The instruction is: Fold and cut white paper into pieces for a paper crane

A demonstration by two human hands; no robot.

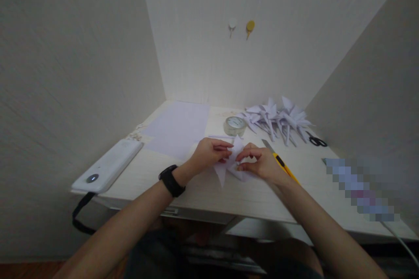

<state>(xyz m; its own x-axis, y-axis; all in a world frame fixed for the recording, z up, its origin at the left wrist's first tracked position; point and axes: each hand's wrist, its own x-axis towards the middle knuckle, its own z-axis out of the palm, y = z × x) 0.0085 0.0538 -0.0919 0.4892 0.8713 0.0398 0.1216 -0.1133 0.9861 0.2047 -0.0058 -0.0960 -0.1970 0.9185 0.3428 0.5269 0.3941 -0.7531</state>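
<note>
A white paper pinwheel (236, 148), its pointed corners sticking up and down, is between my two hands just above the table front. My left hand (212, 153), with a black watch on the wrist, grips its left side with thumb and fingers. My right hand (260, 162) is closed in a pinch at its centre and right side; the fingertips partly hide the folds. Close beside my right hand lies a yellow utility knife (285, 168) with its blade out. Behind the hands are a roll of clear tape (235, 126) and a thin white paper stick (218, 136).
Several paper pinwheels on sticks (278, 115) are heaped at the back right, beside black-handled scissors (317, 140). White paper sheets (183, 124) lie back left. A white device (108, 165) with a black strap sits at the left edge. A blurred-out object (360, 189) lies right. Walls enclose the table (203, 192).
</note>
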